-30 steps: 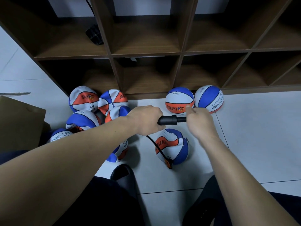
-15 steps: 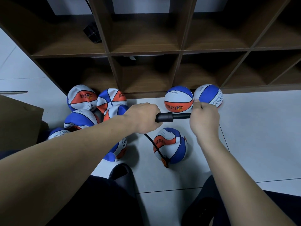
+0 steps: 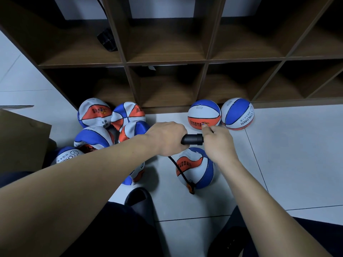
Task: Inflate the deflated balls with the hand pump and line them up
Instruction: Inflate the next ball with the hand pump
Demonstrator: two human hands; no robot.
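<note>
Overhead, a dark brown wooden cubby shelf (image 3: 204, 62) stands on pale grey floor tiles (image 3: 287, 154). Two round blue, white and orange balls (image 3: 204, 115) sit side by side against its base, while a heap of limp, wrinkled balls in the same colours (image 3: 94, 112) lies to the left beside a brown cardboard box (image 3: 20, 138). Between the forearms, one partly filled ball (image 3: 196, 169) takes a thin black hose (image 3: 178, 167). The left hand (image 3: 167, 140) is wrapped around the black hand pump (image 3: 192, 139); the right hand (image 3: 218, 143) is curled tight on its handle end.
</note>
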